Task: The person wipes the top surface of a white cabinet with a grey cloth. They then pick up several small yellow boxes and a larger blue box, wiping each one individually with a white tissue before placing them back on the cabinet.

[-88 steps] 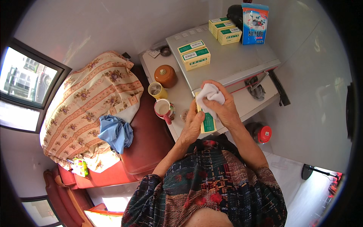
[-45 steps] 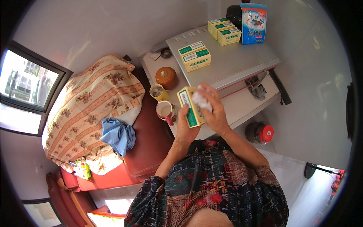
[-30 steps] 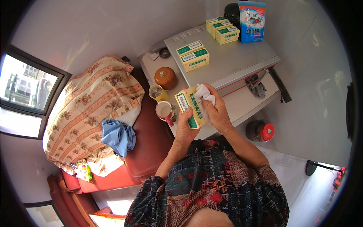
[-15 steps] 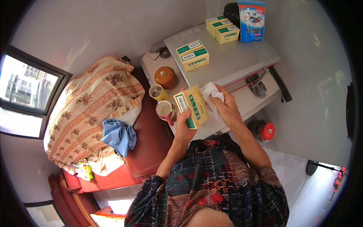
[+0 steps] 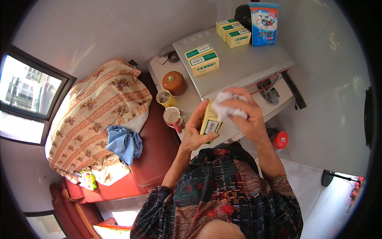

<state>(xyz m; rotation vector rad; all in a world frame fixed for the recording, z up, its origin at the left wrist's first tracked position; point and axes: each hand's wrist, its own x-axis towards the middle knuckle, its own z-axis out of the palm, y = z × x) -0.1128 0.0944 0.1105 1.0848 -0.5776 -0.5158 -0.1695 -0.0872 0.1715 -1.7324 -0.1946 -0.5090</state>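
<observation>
**Cardboard box and crumpled cloth held above the table**

Yellow cardboard, green-trimmed: I see my left hand (image 5: 195,133) curled round a small rectangular box (image 5: 210,121), thumb up its near side. My right hand (image 5: 247,115) is closed on a crumpled white cloth (image 5: 225,106) pressed against the box's top, hiding that end. Both sit above the smooth grey table (image 5: 238,65), just right of a glossy red-and-white mug (image 5: 173,117). Whether the box is open, I cannot tell. A soft floral blanket (image 5: 95,119) drapes the red seat.
</observation>
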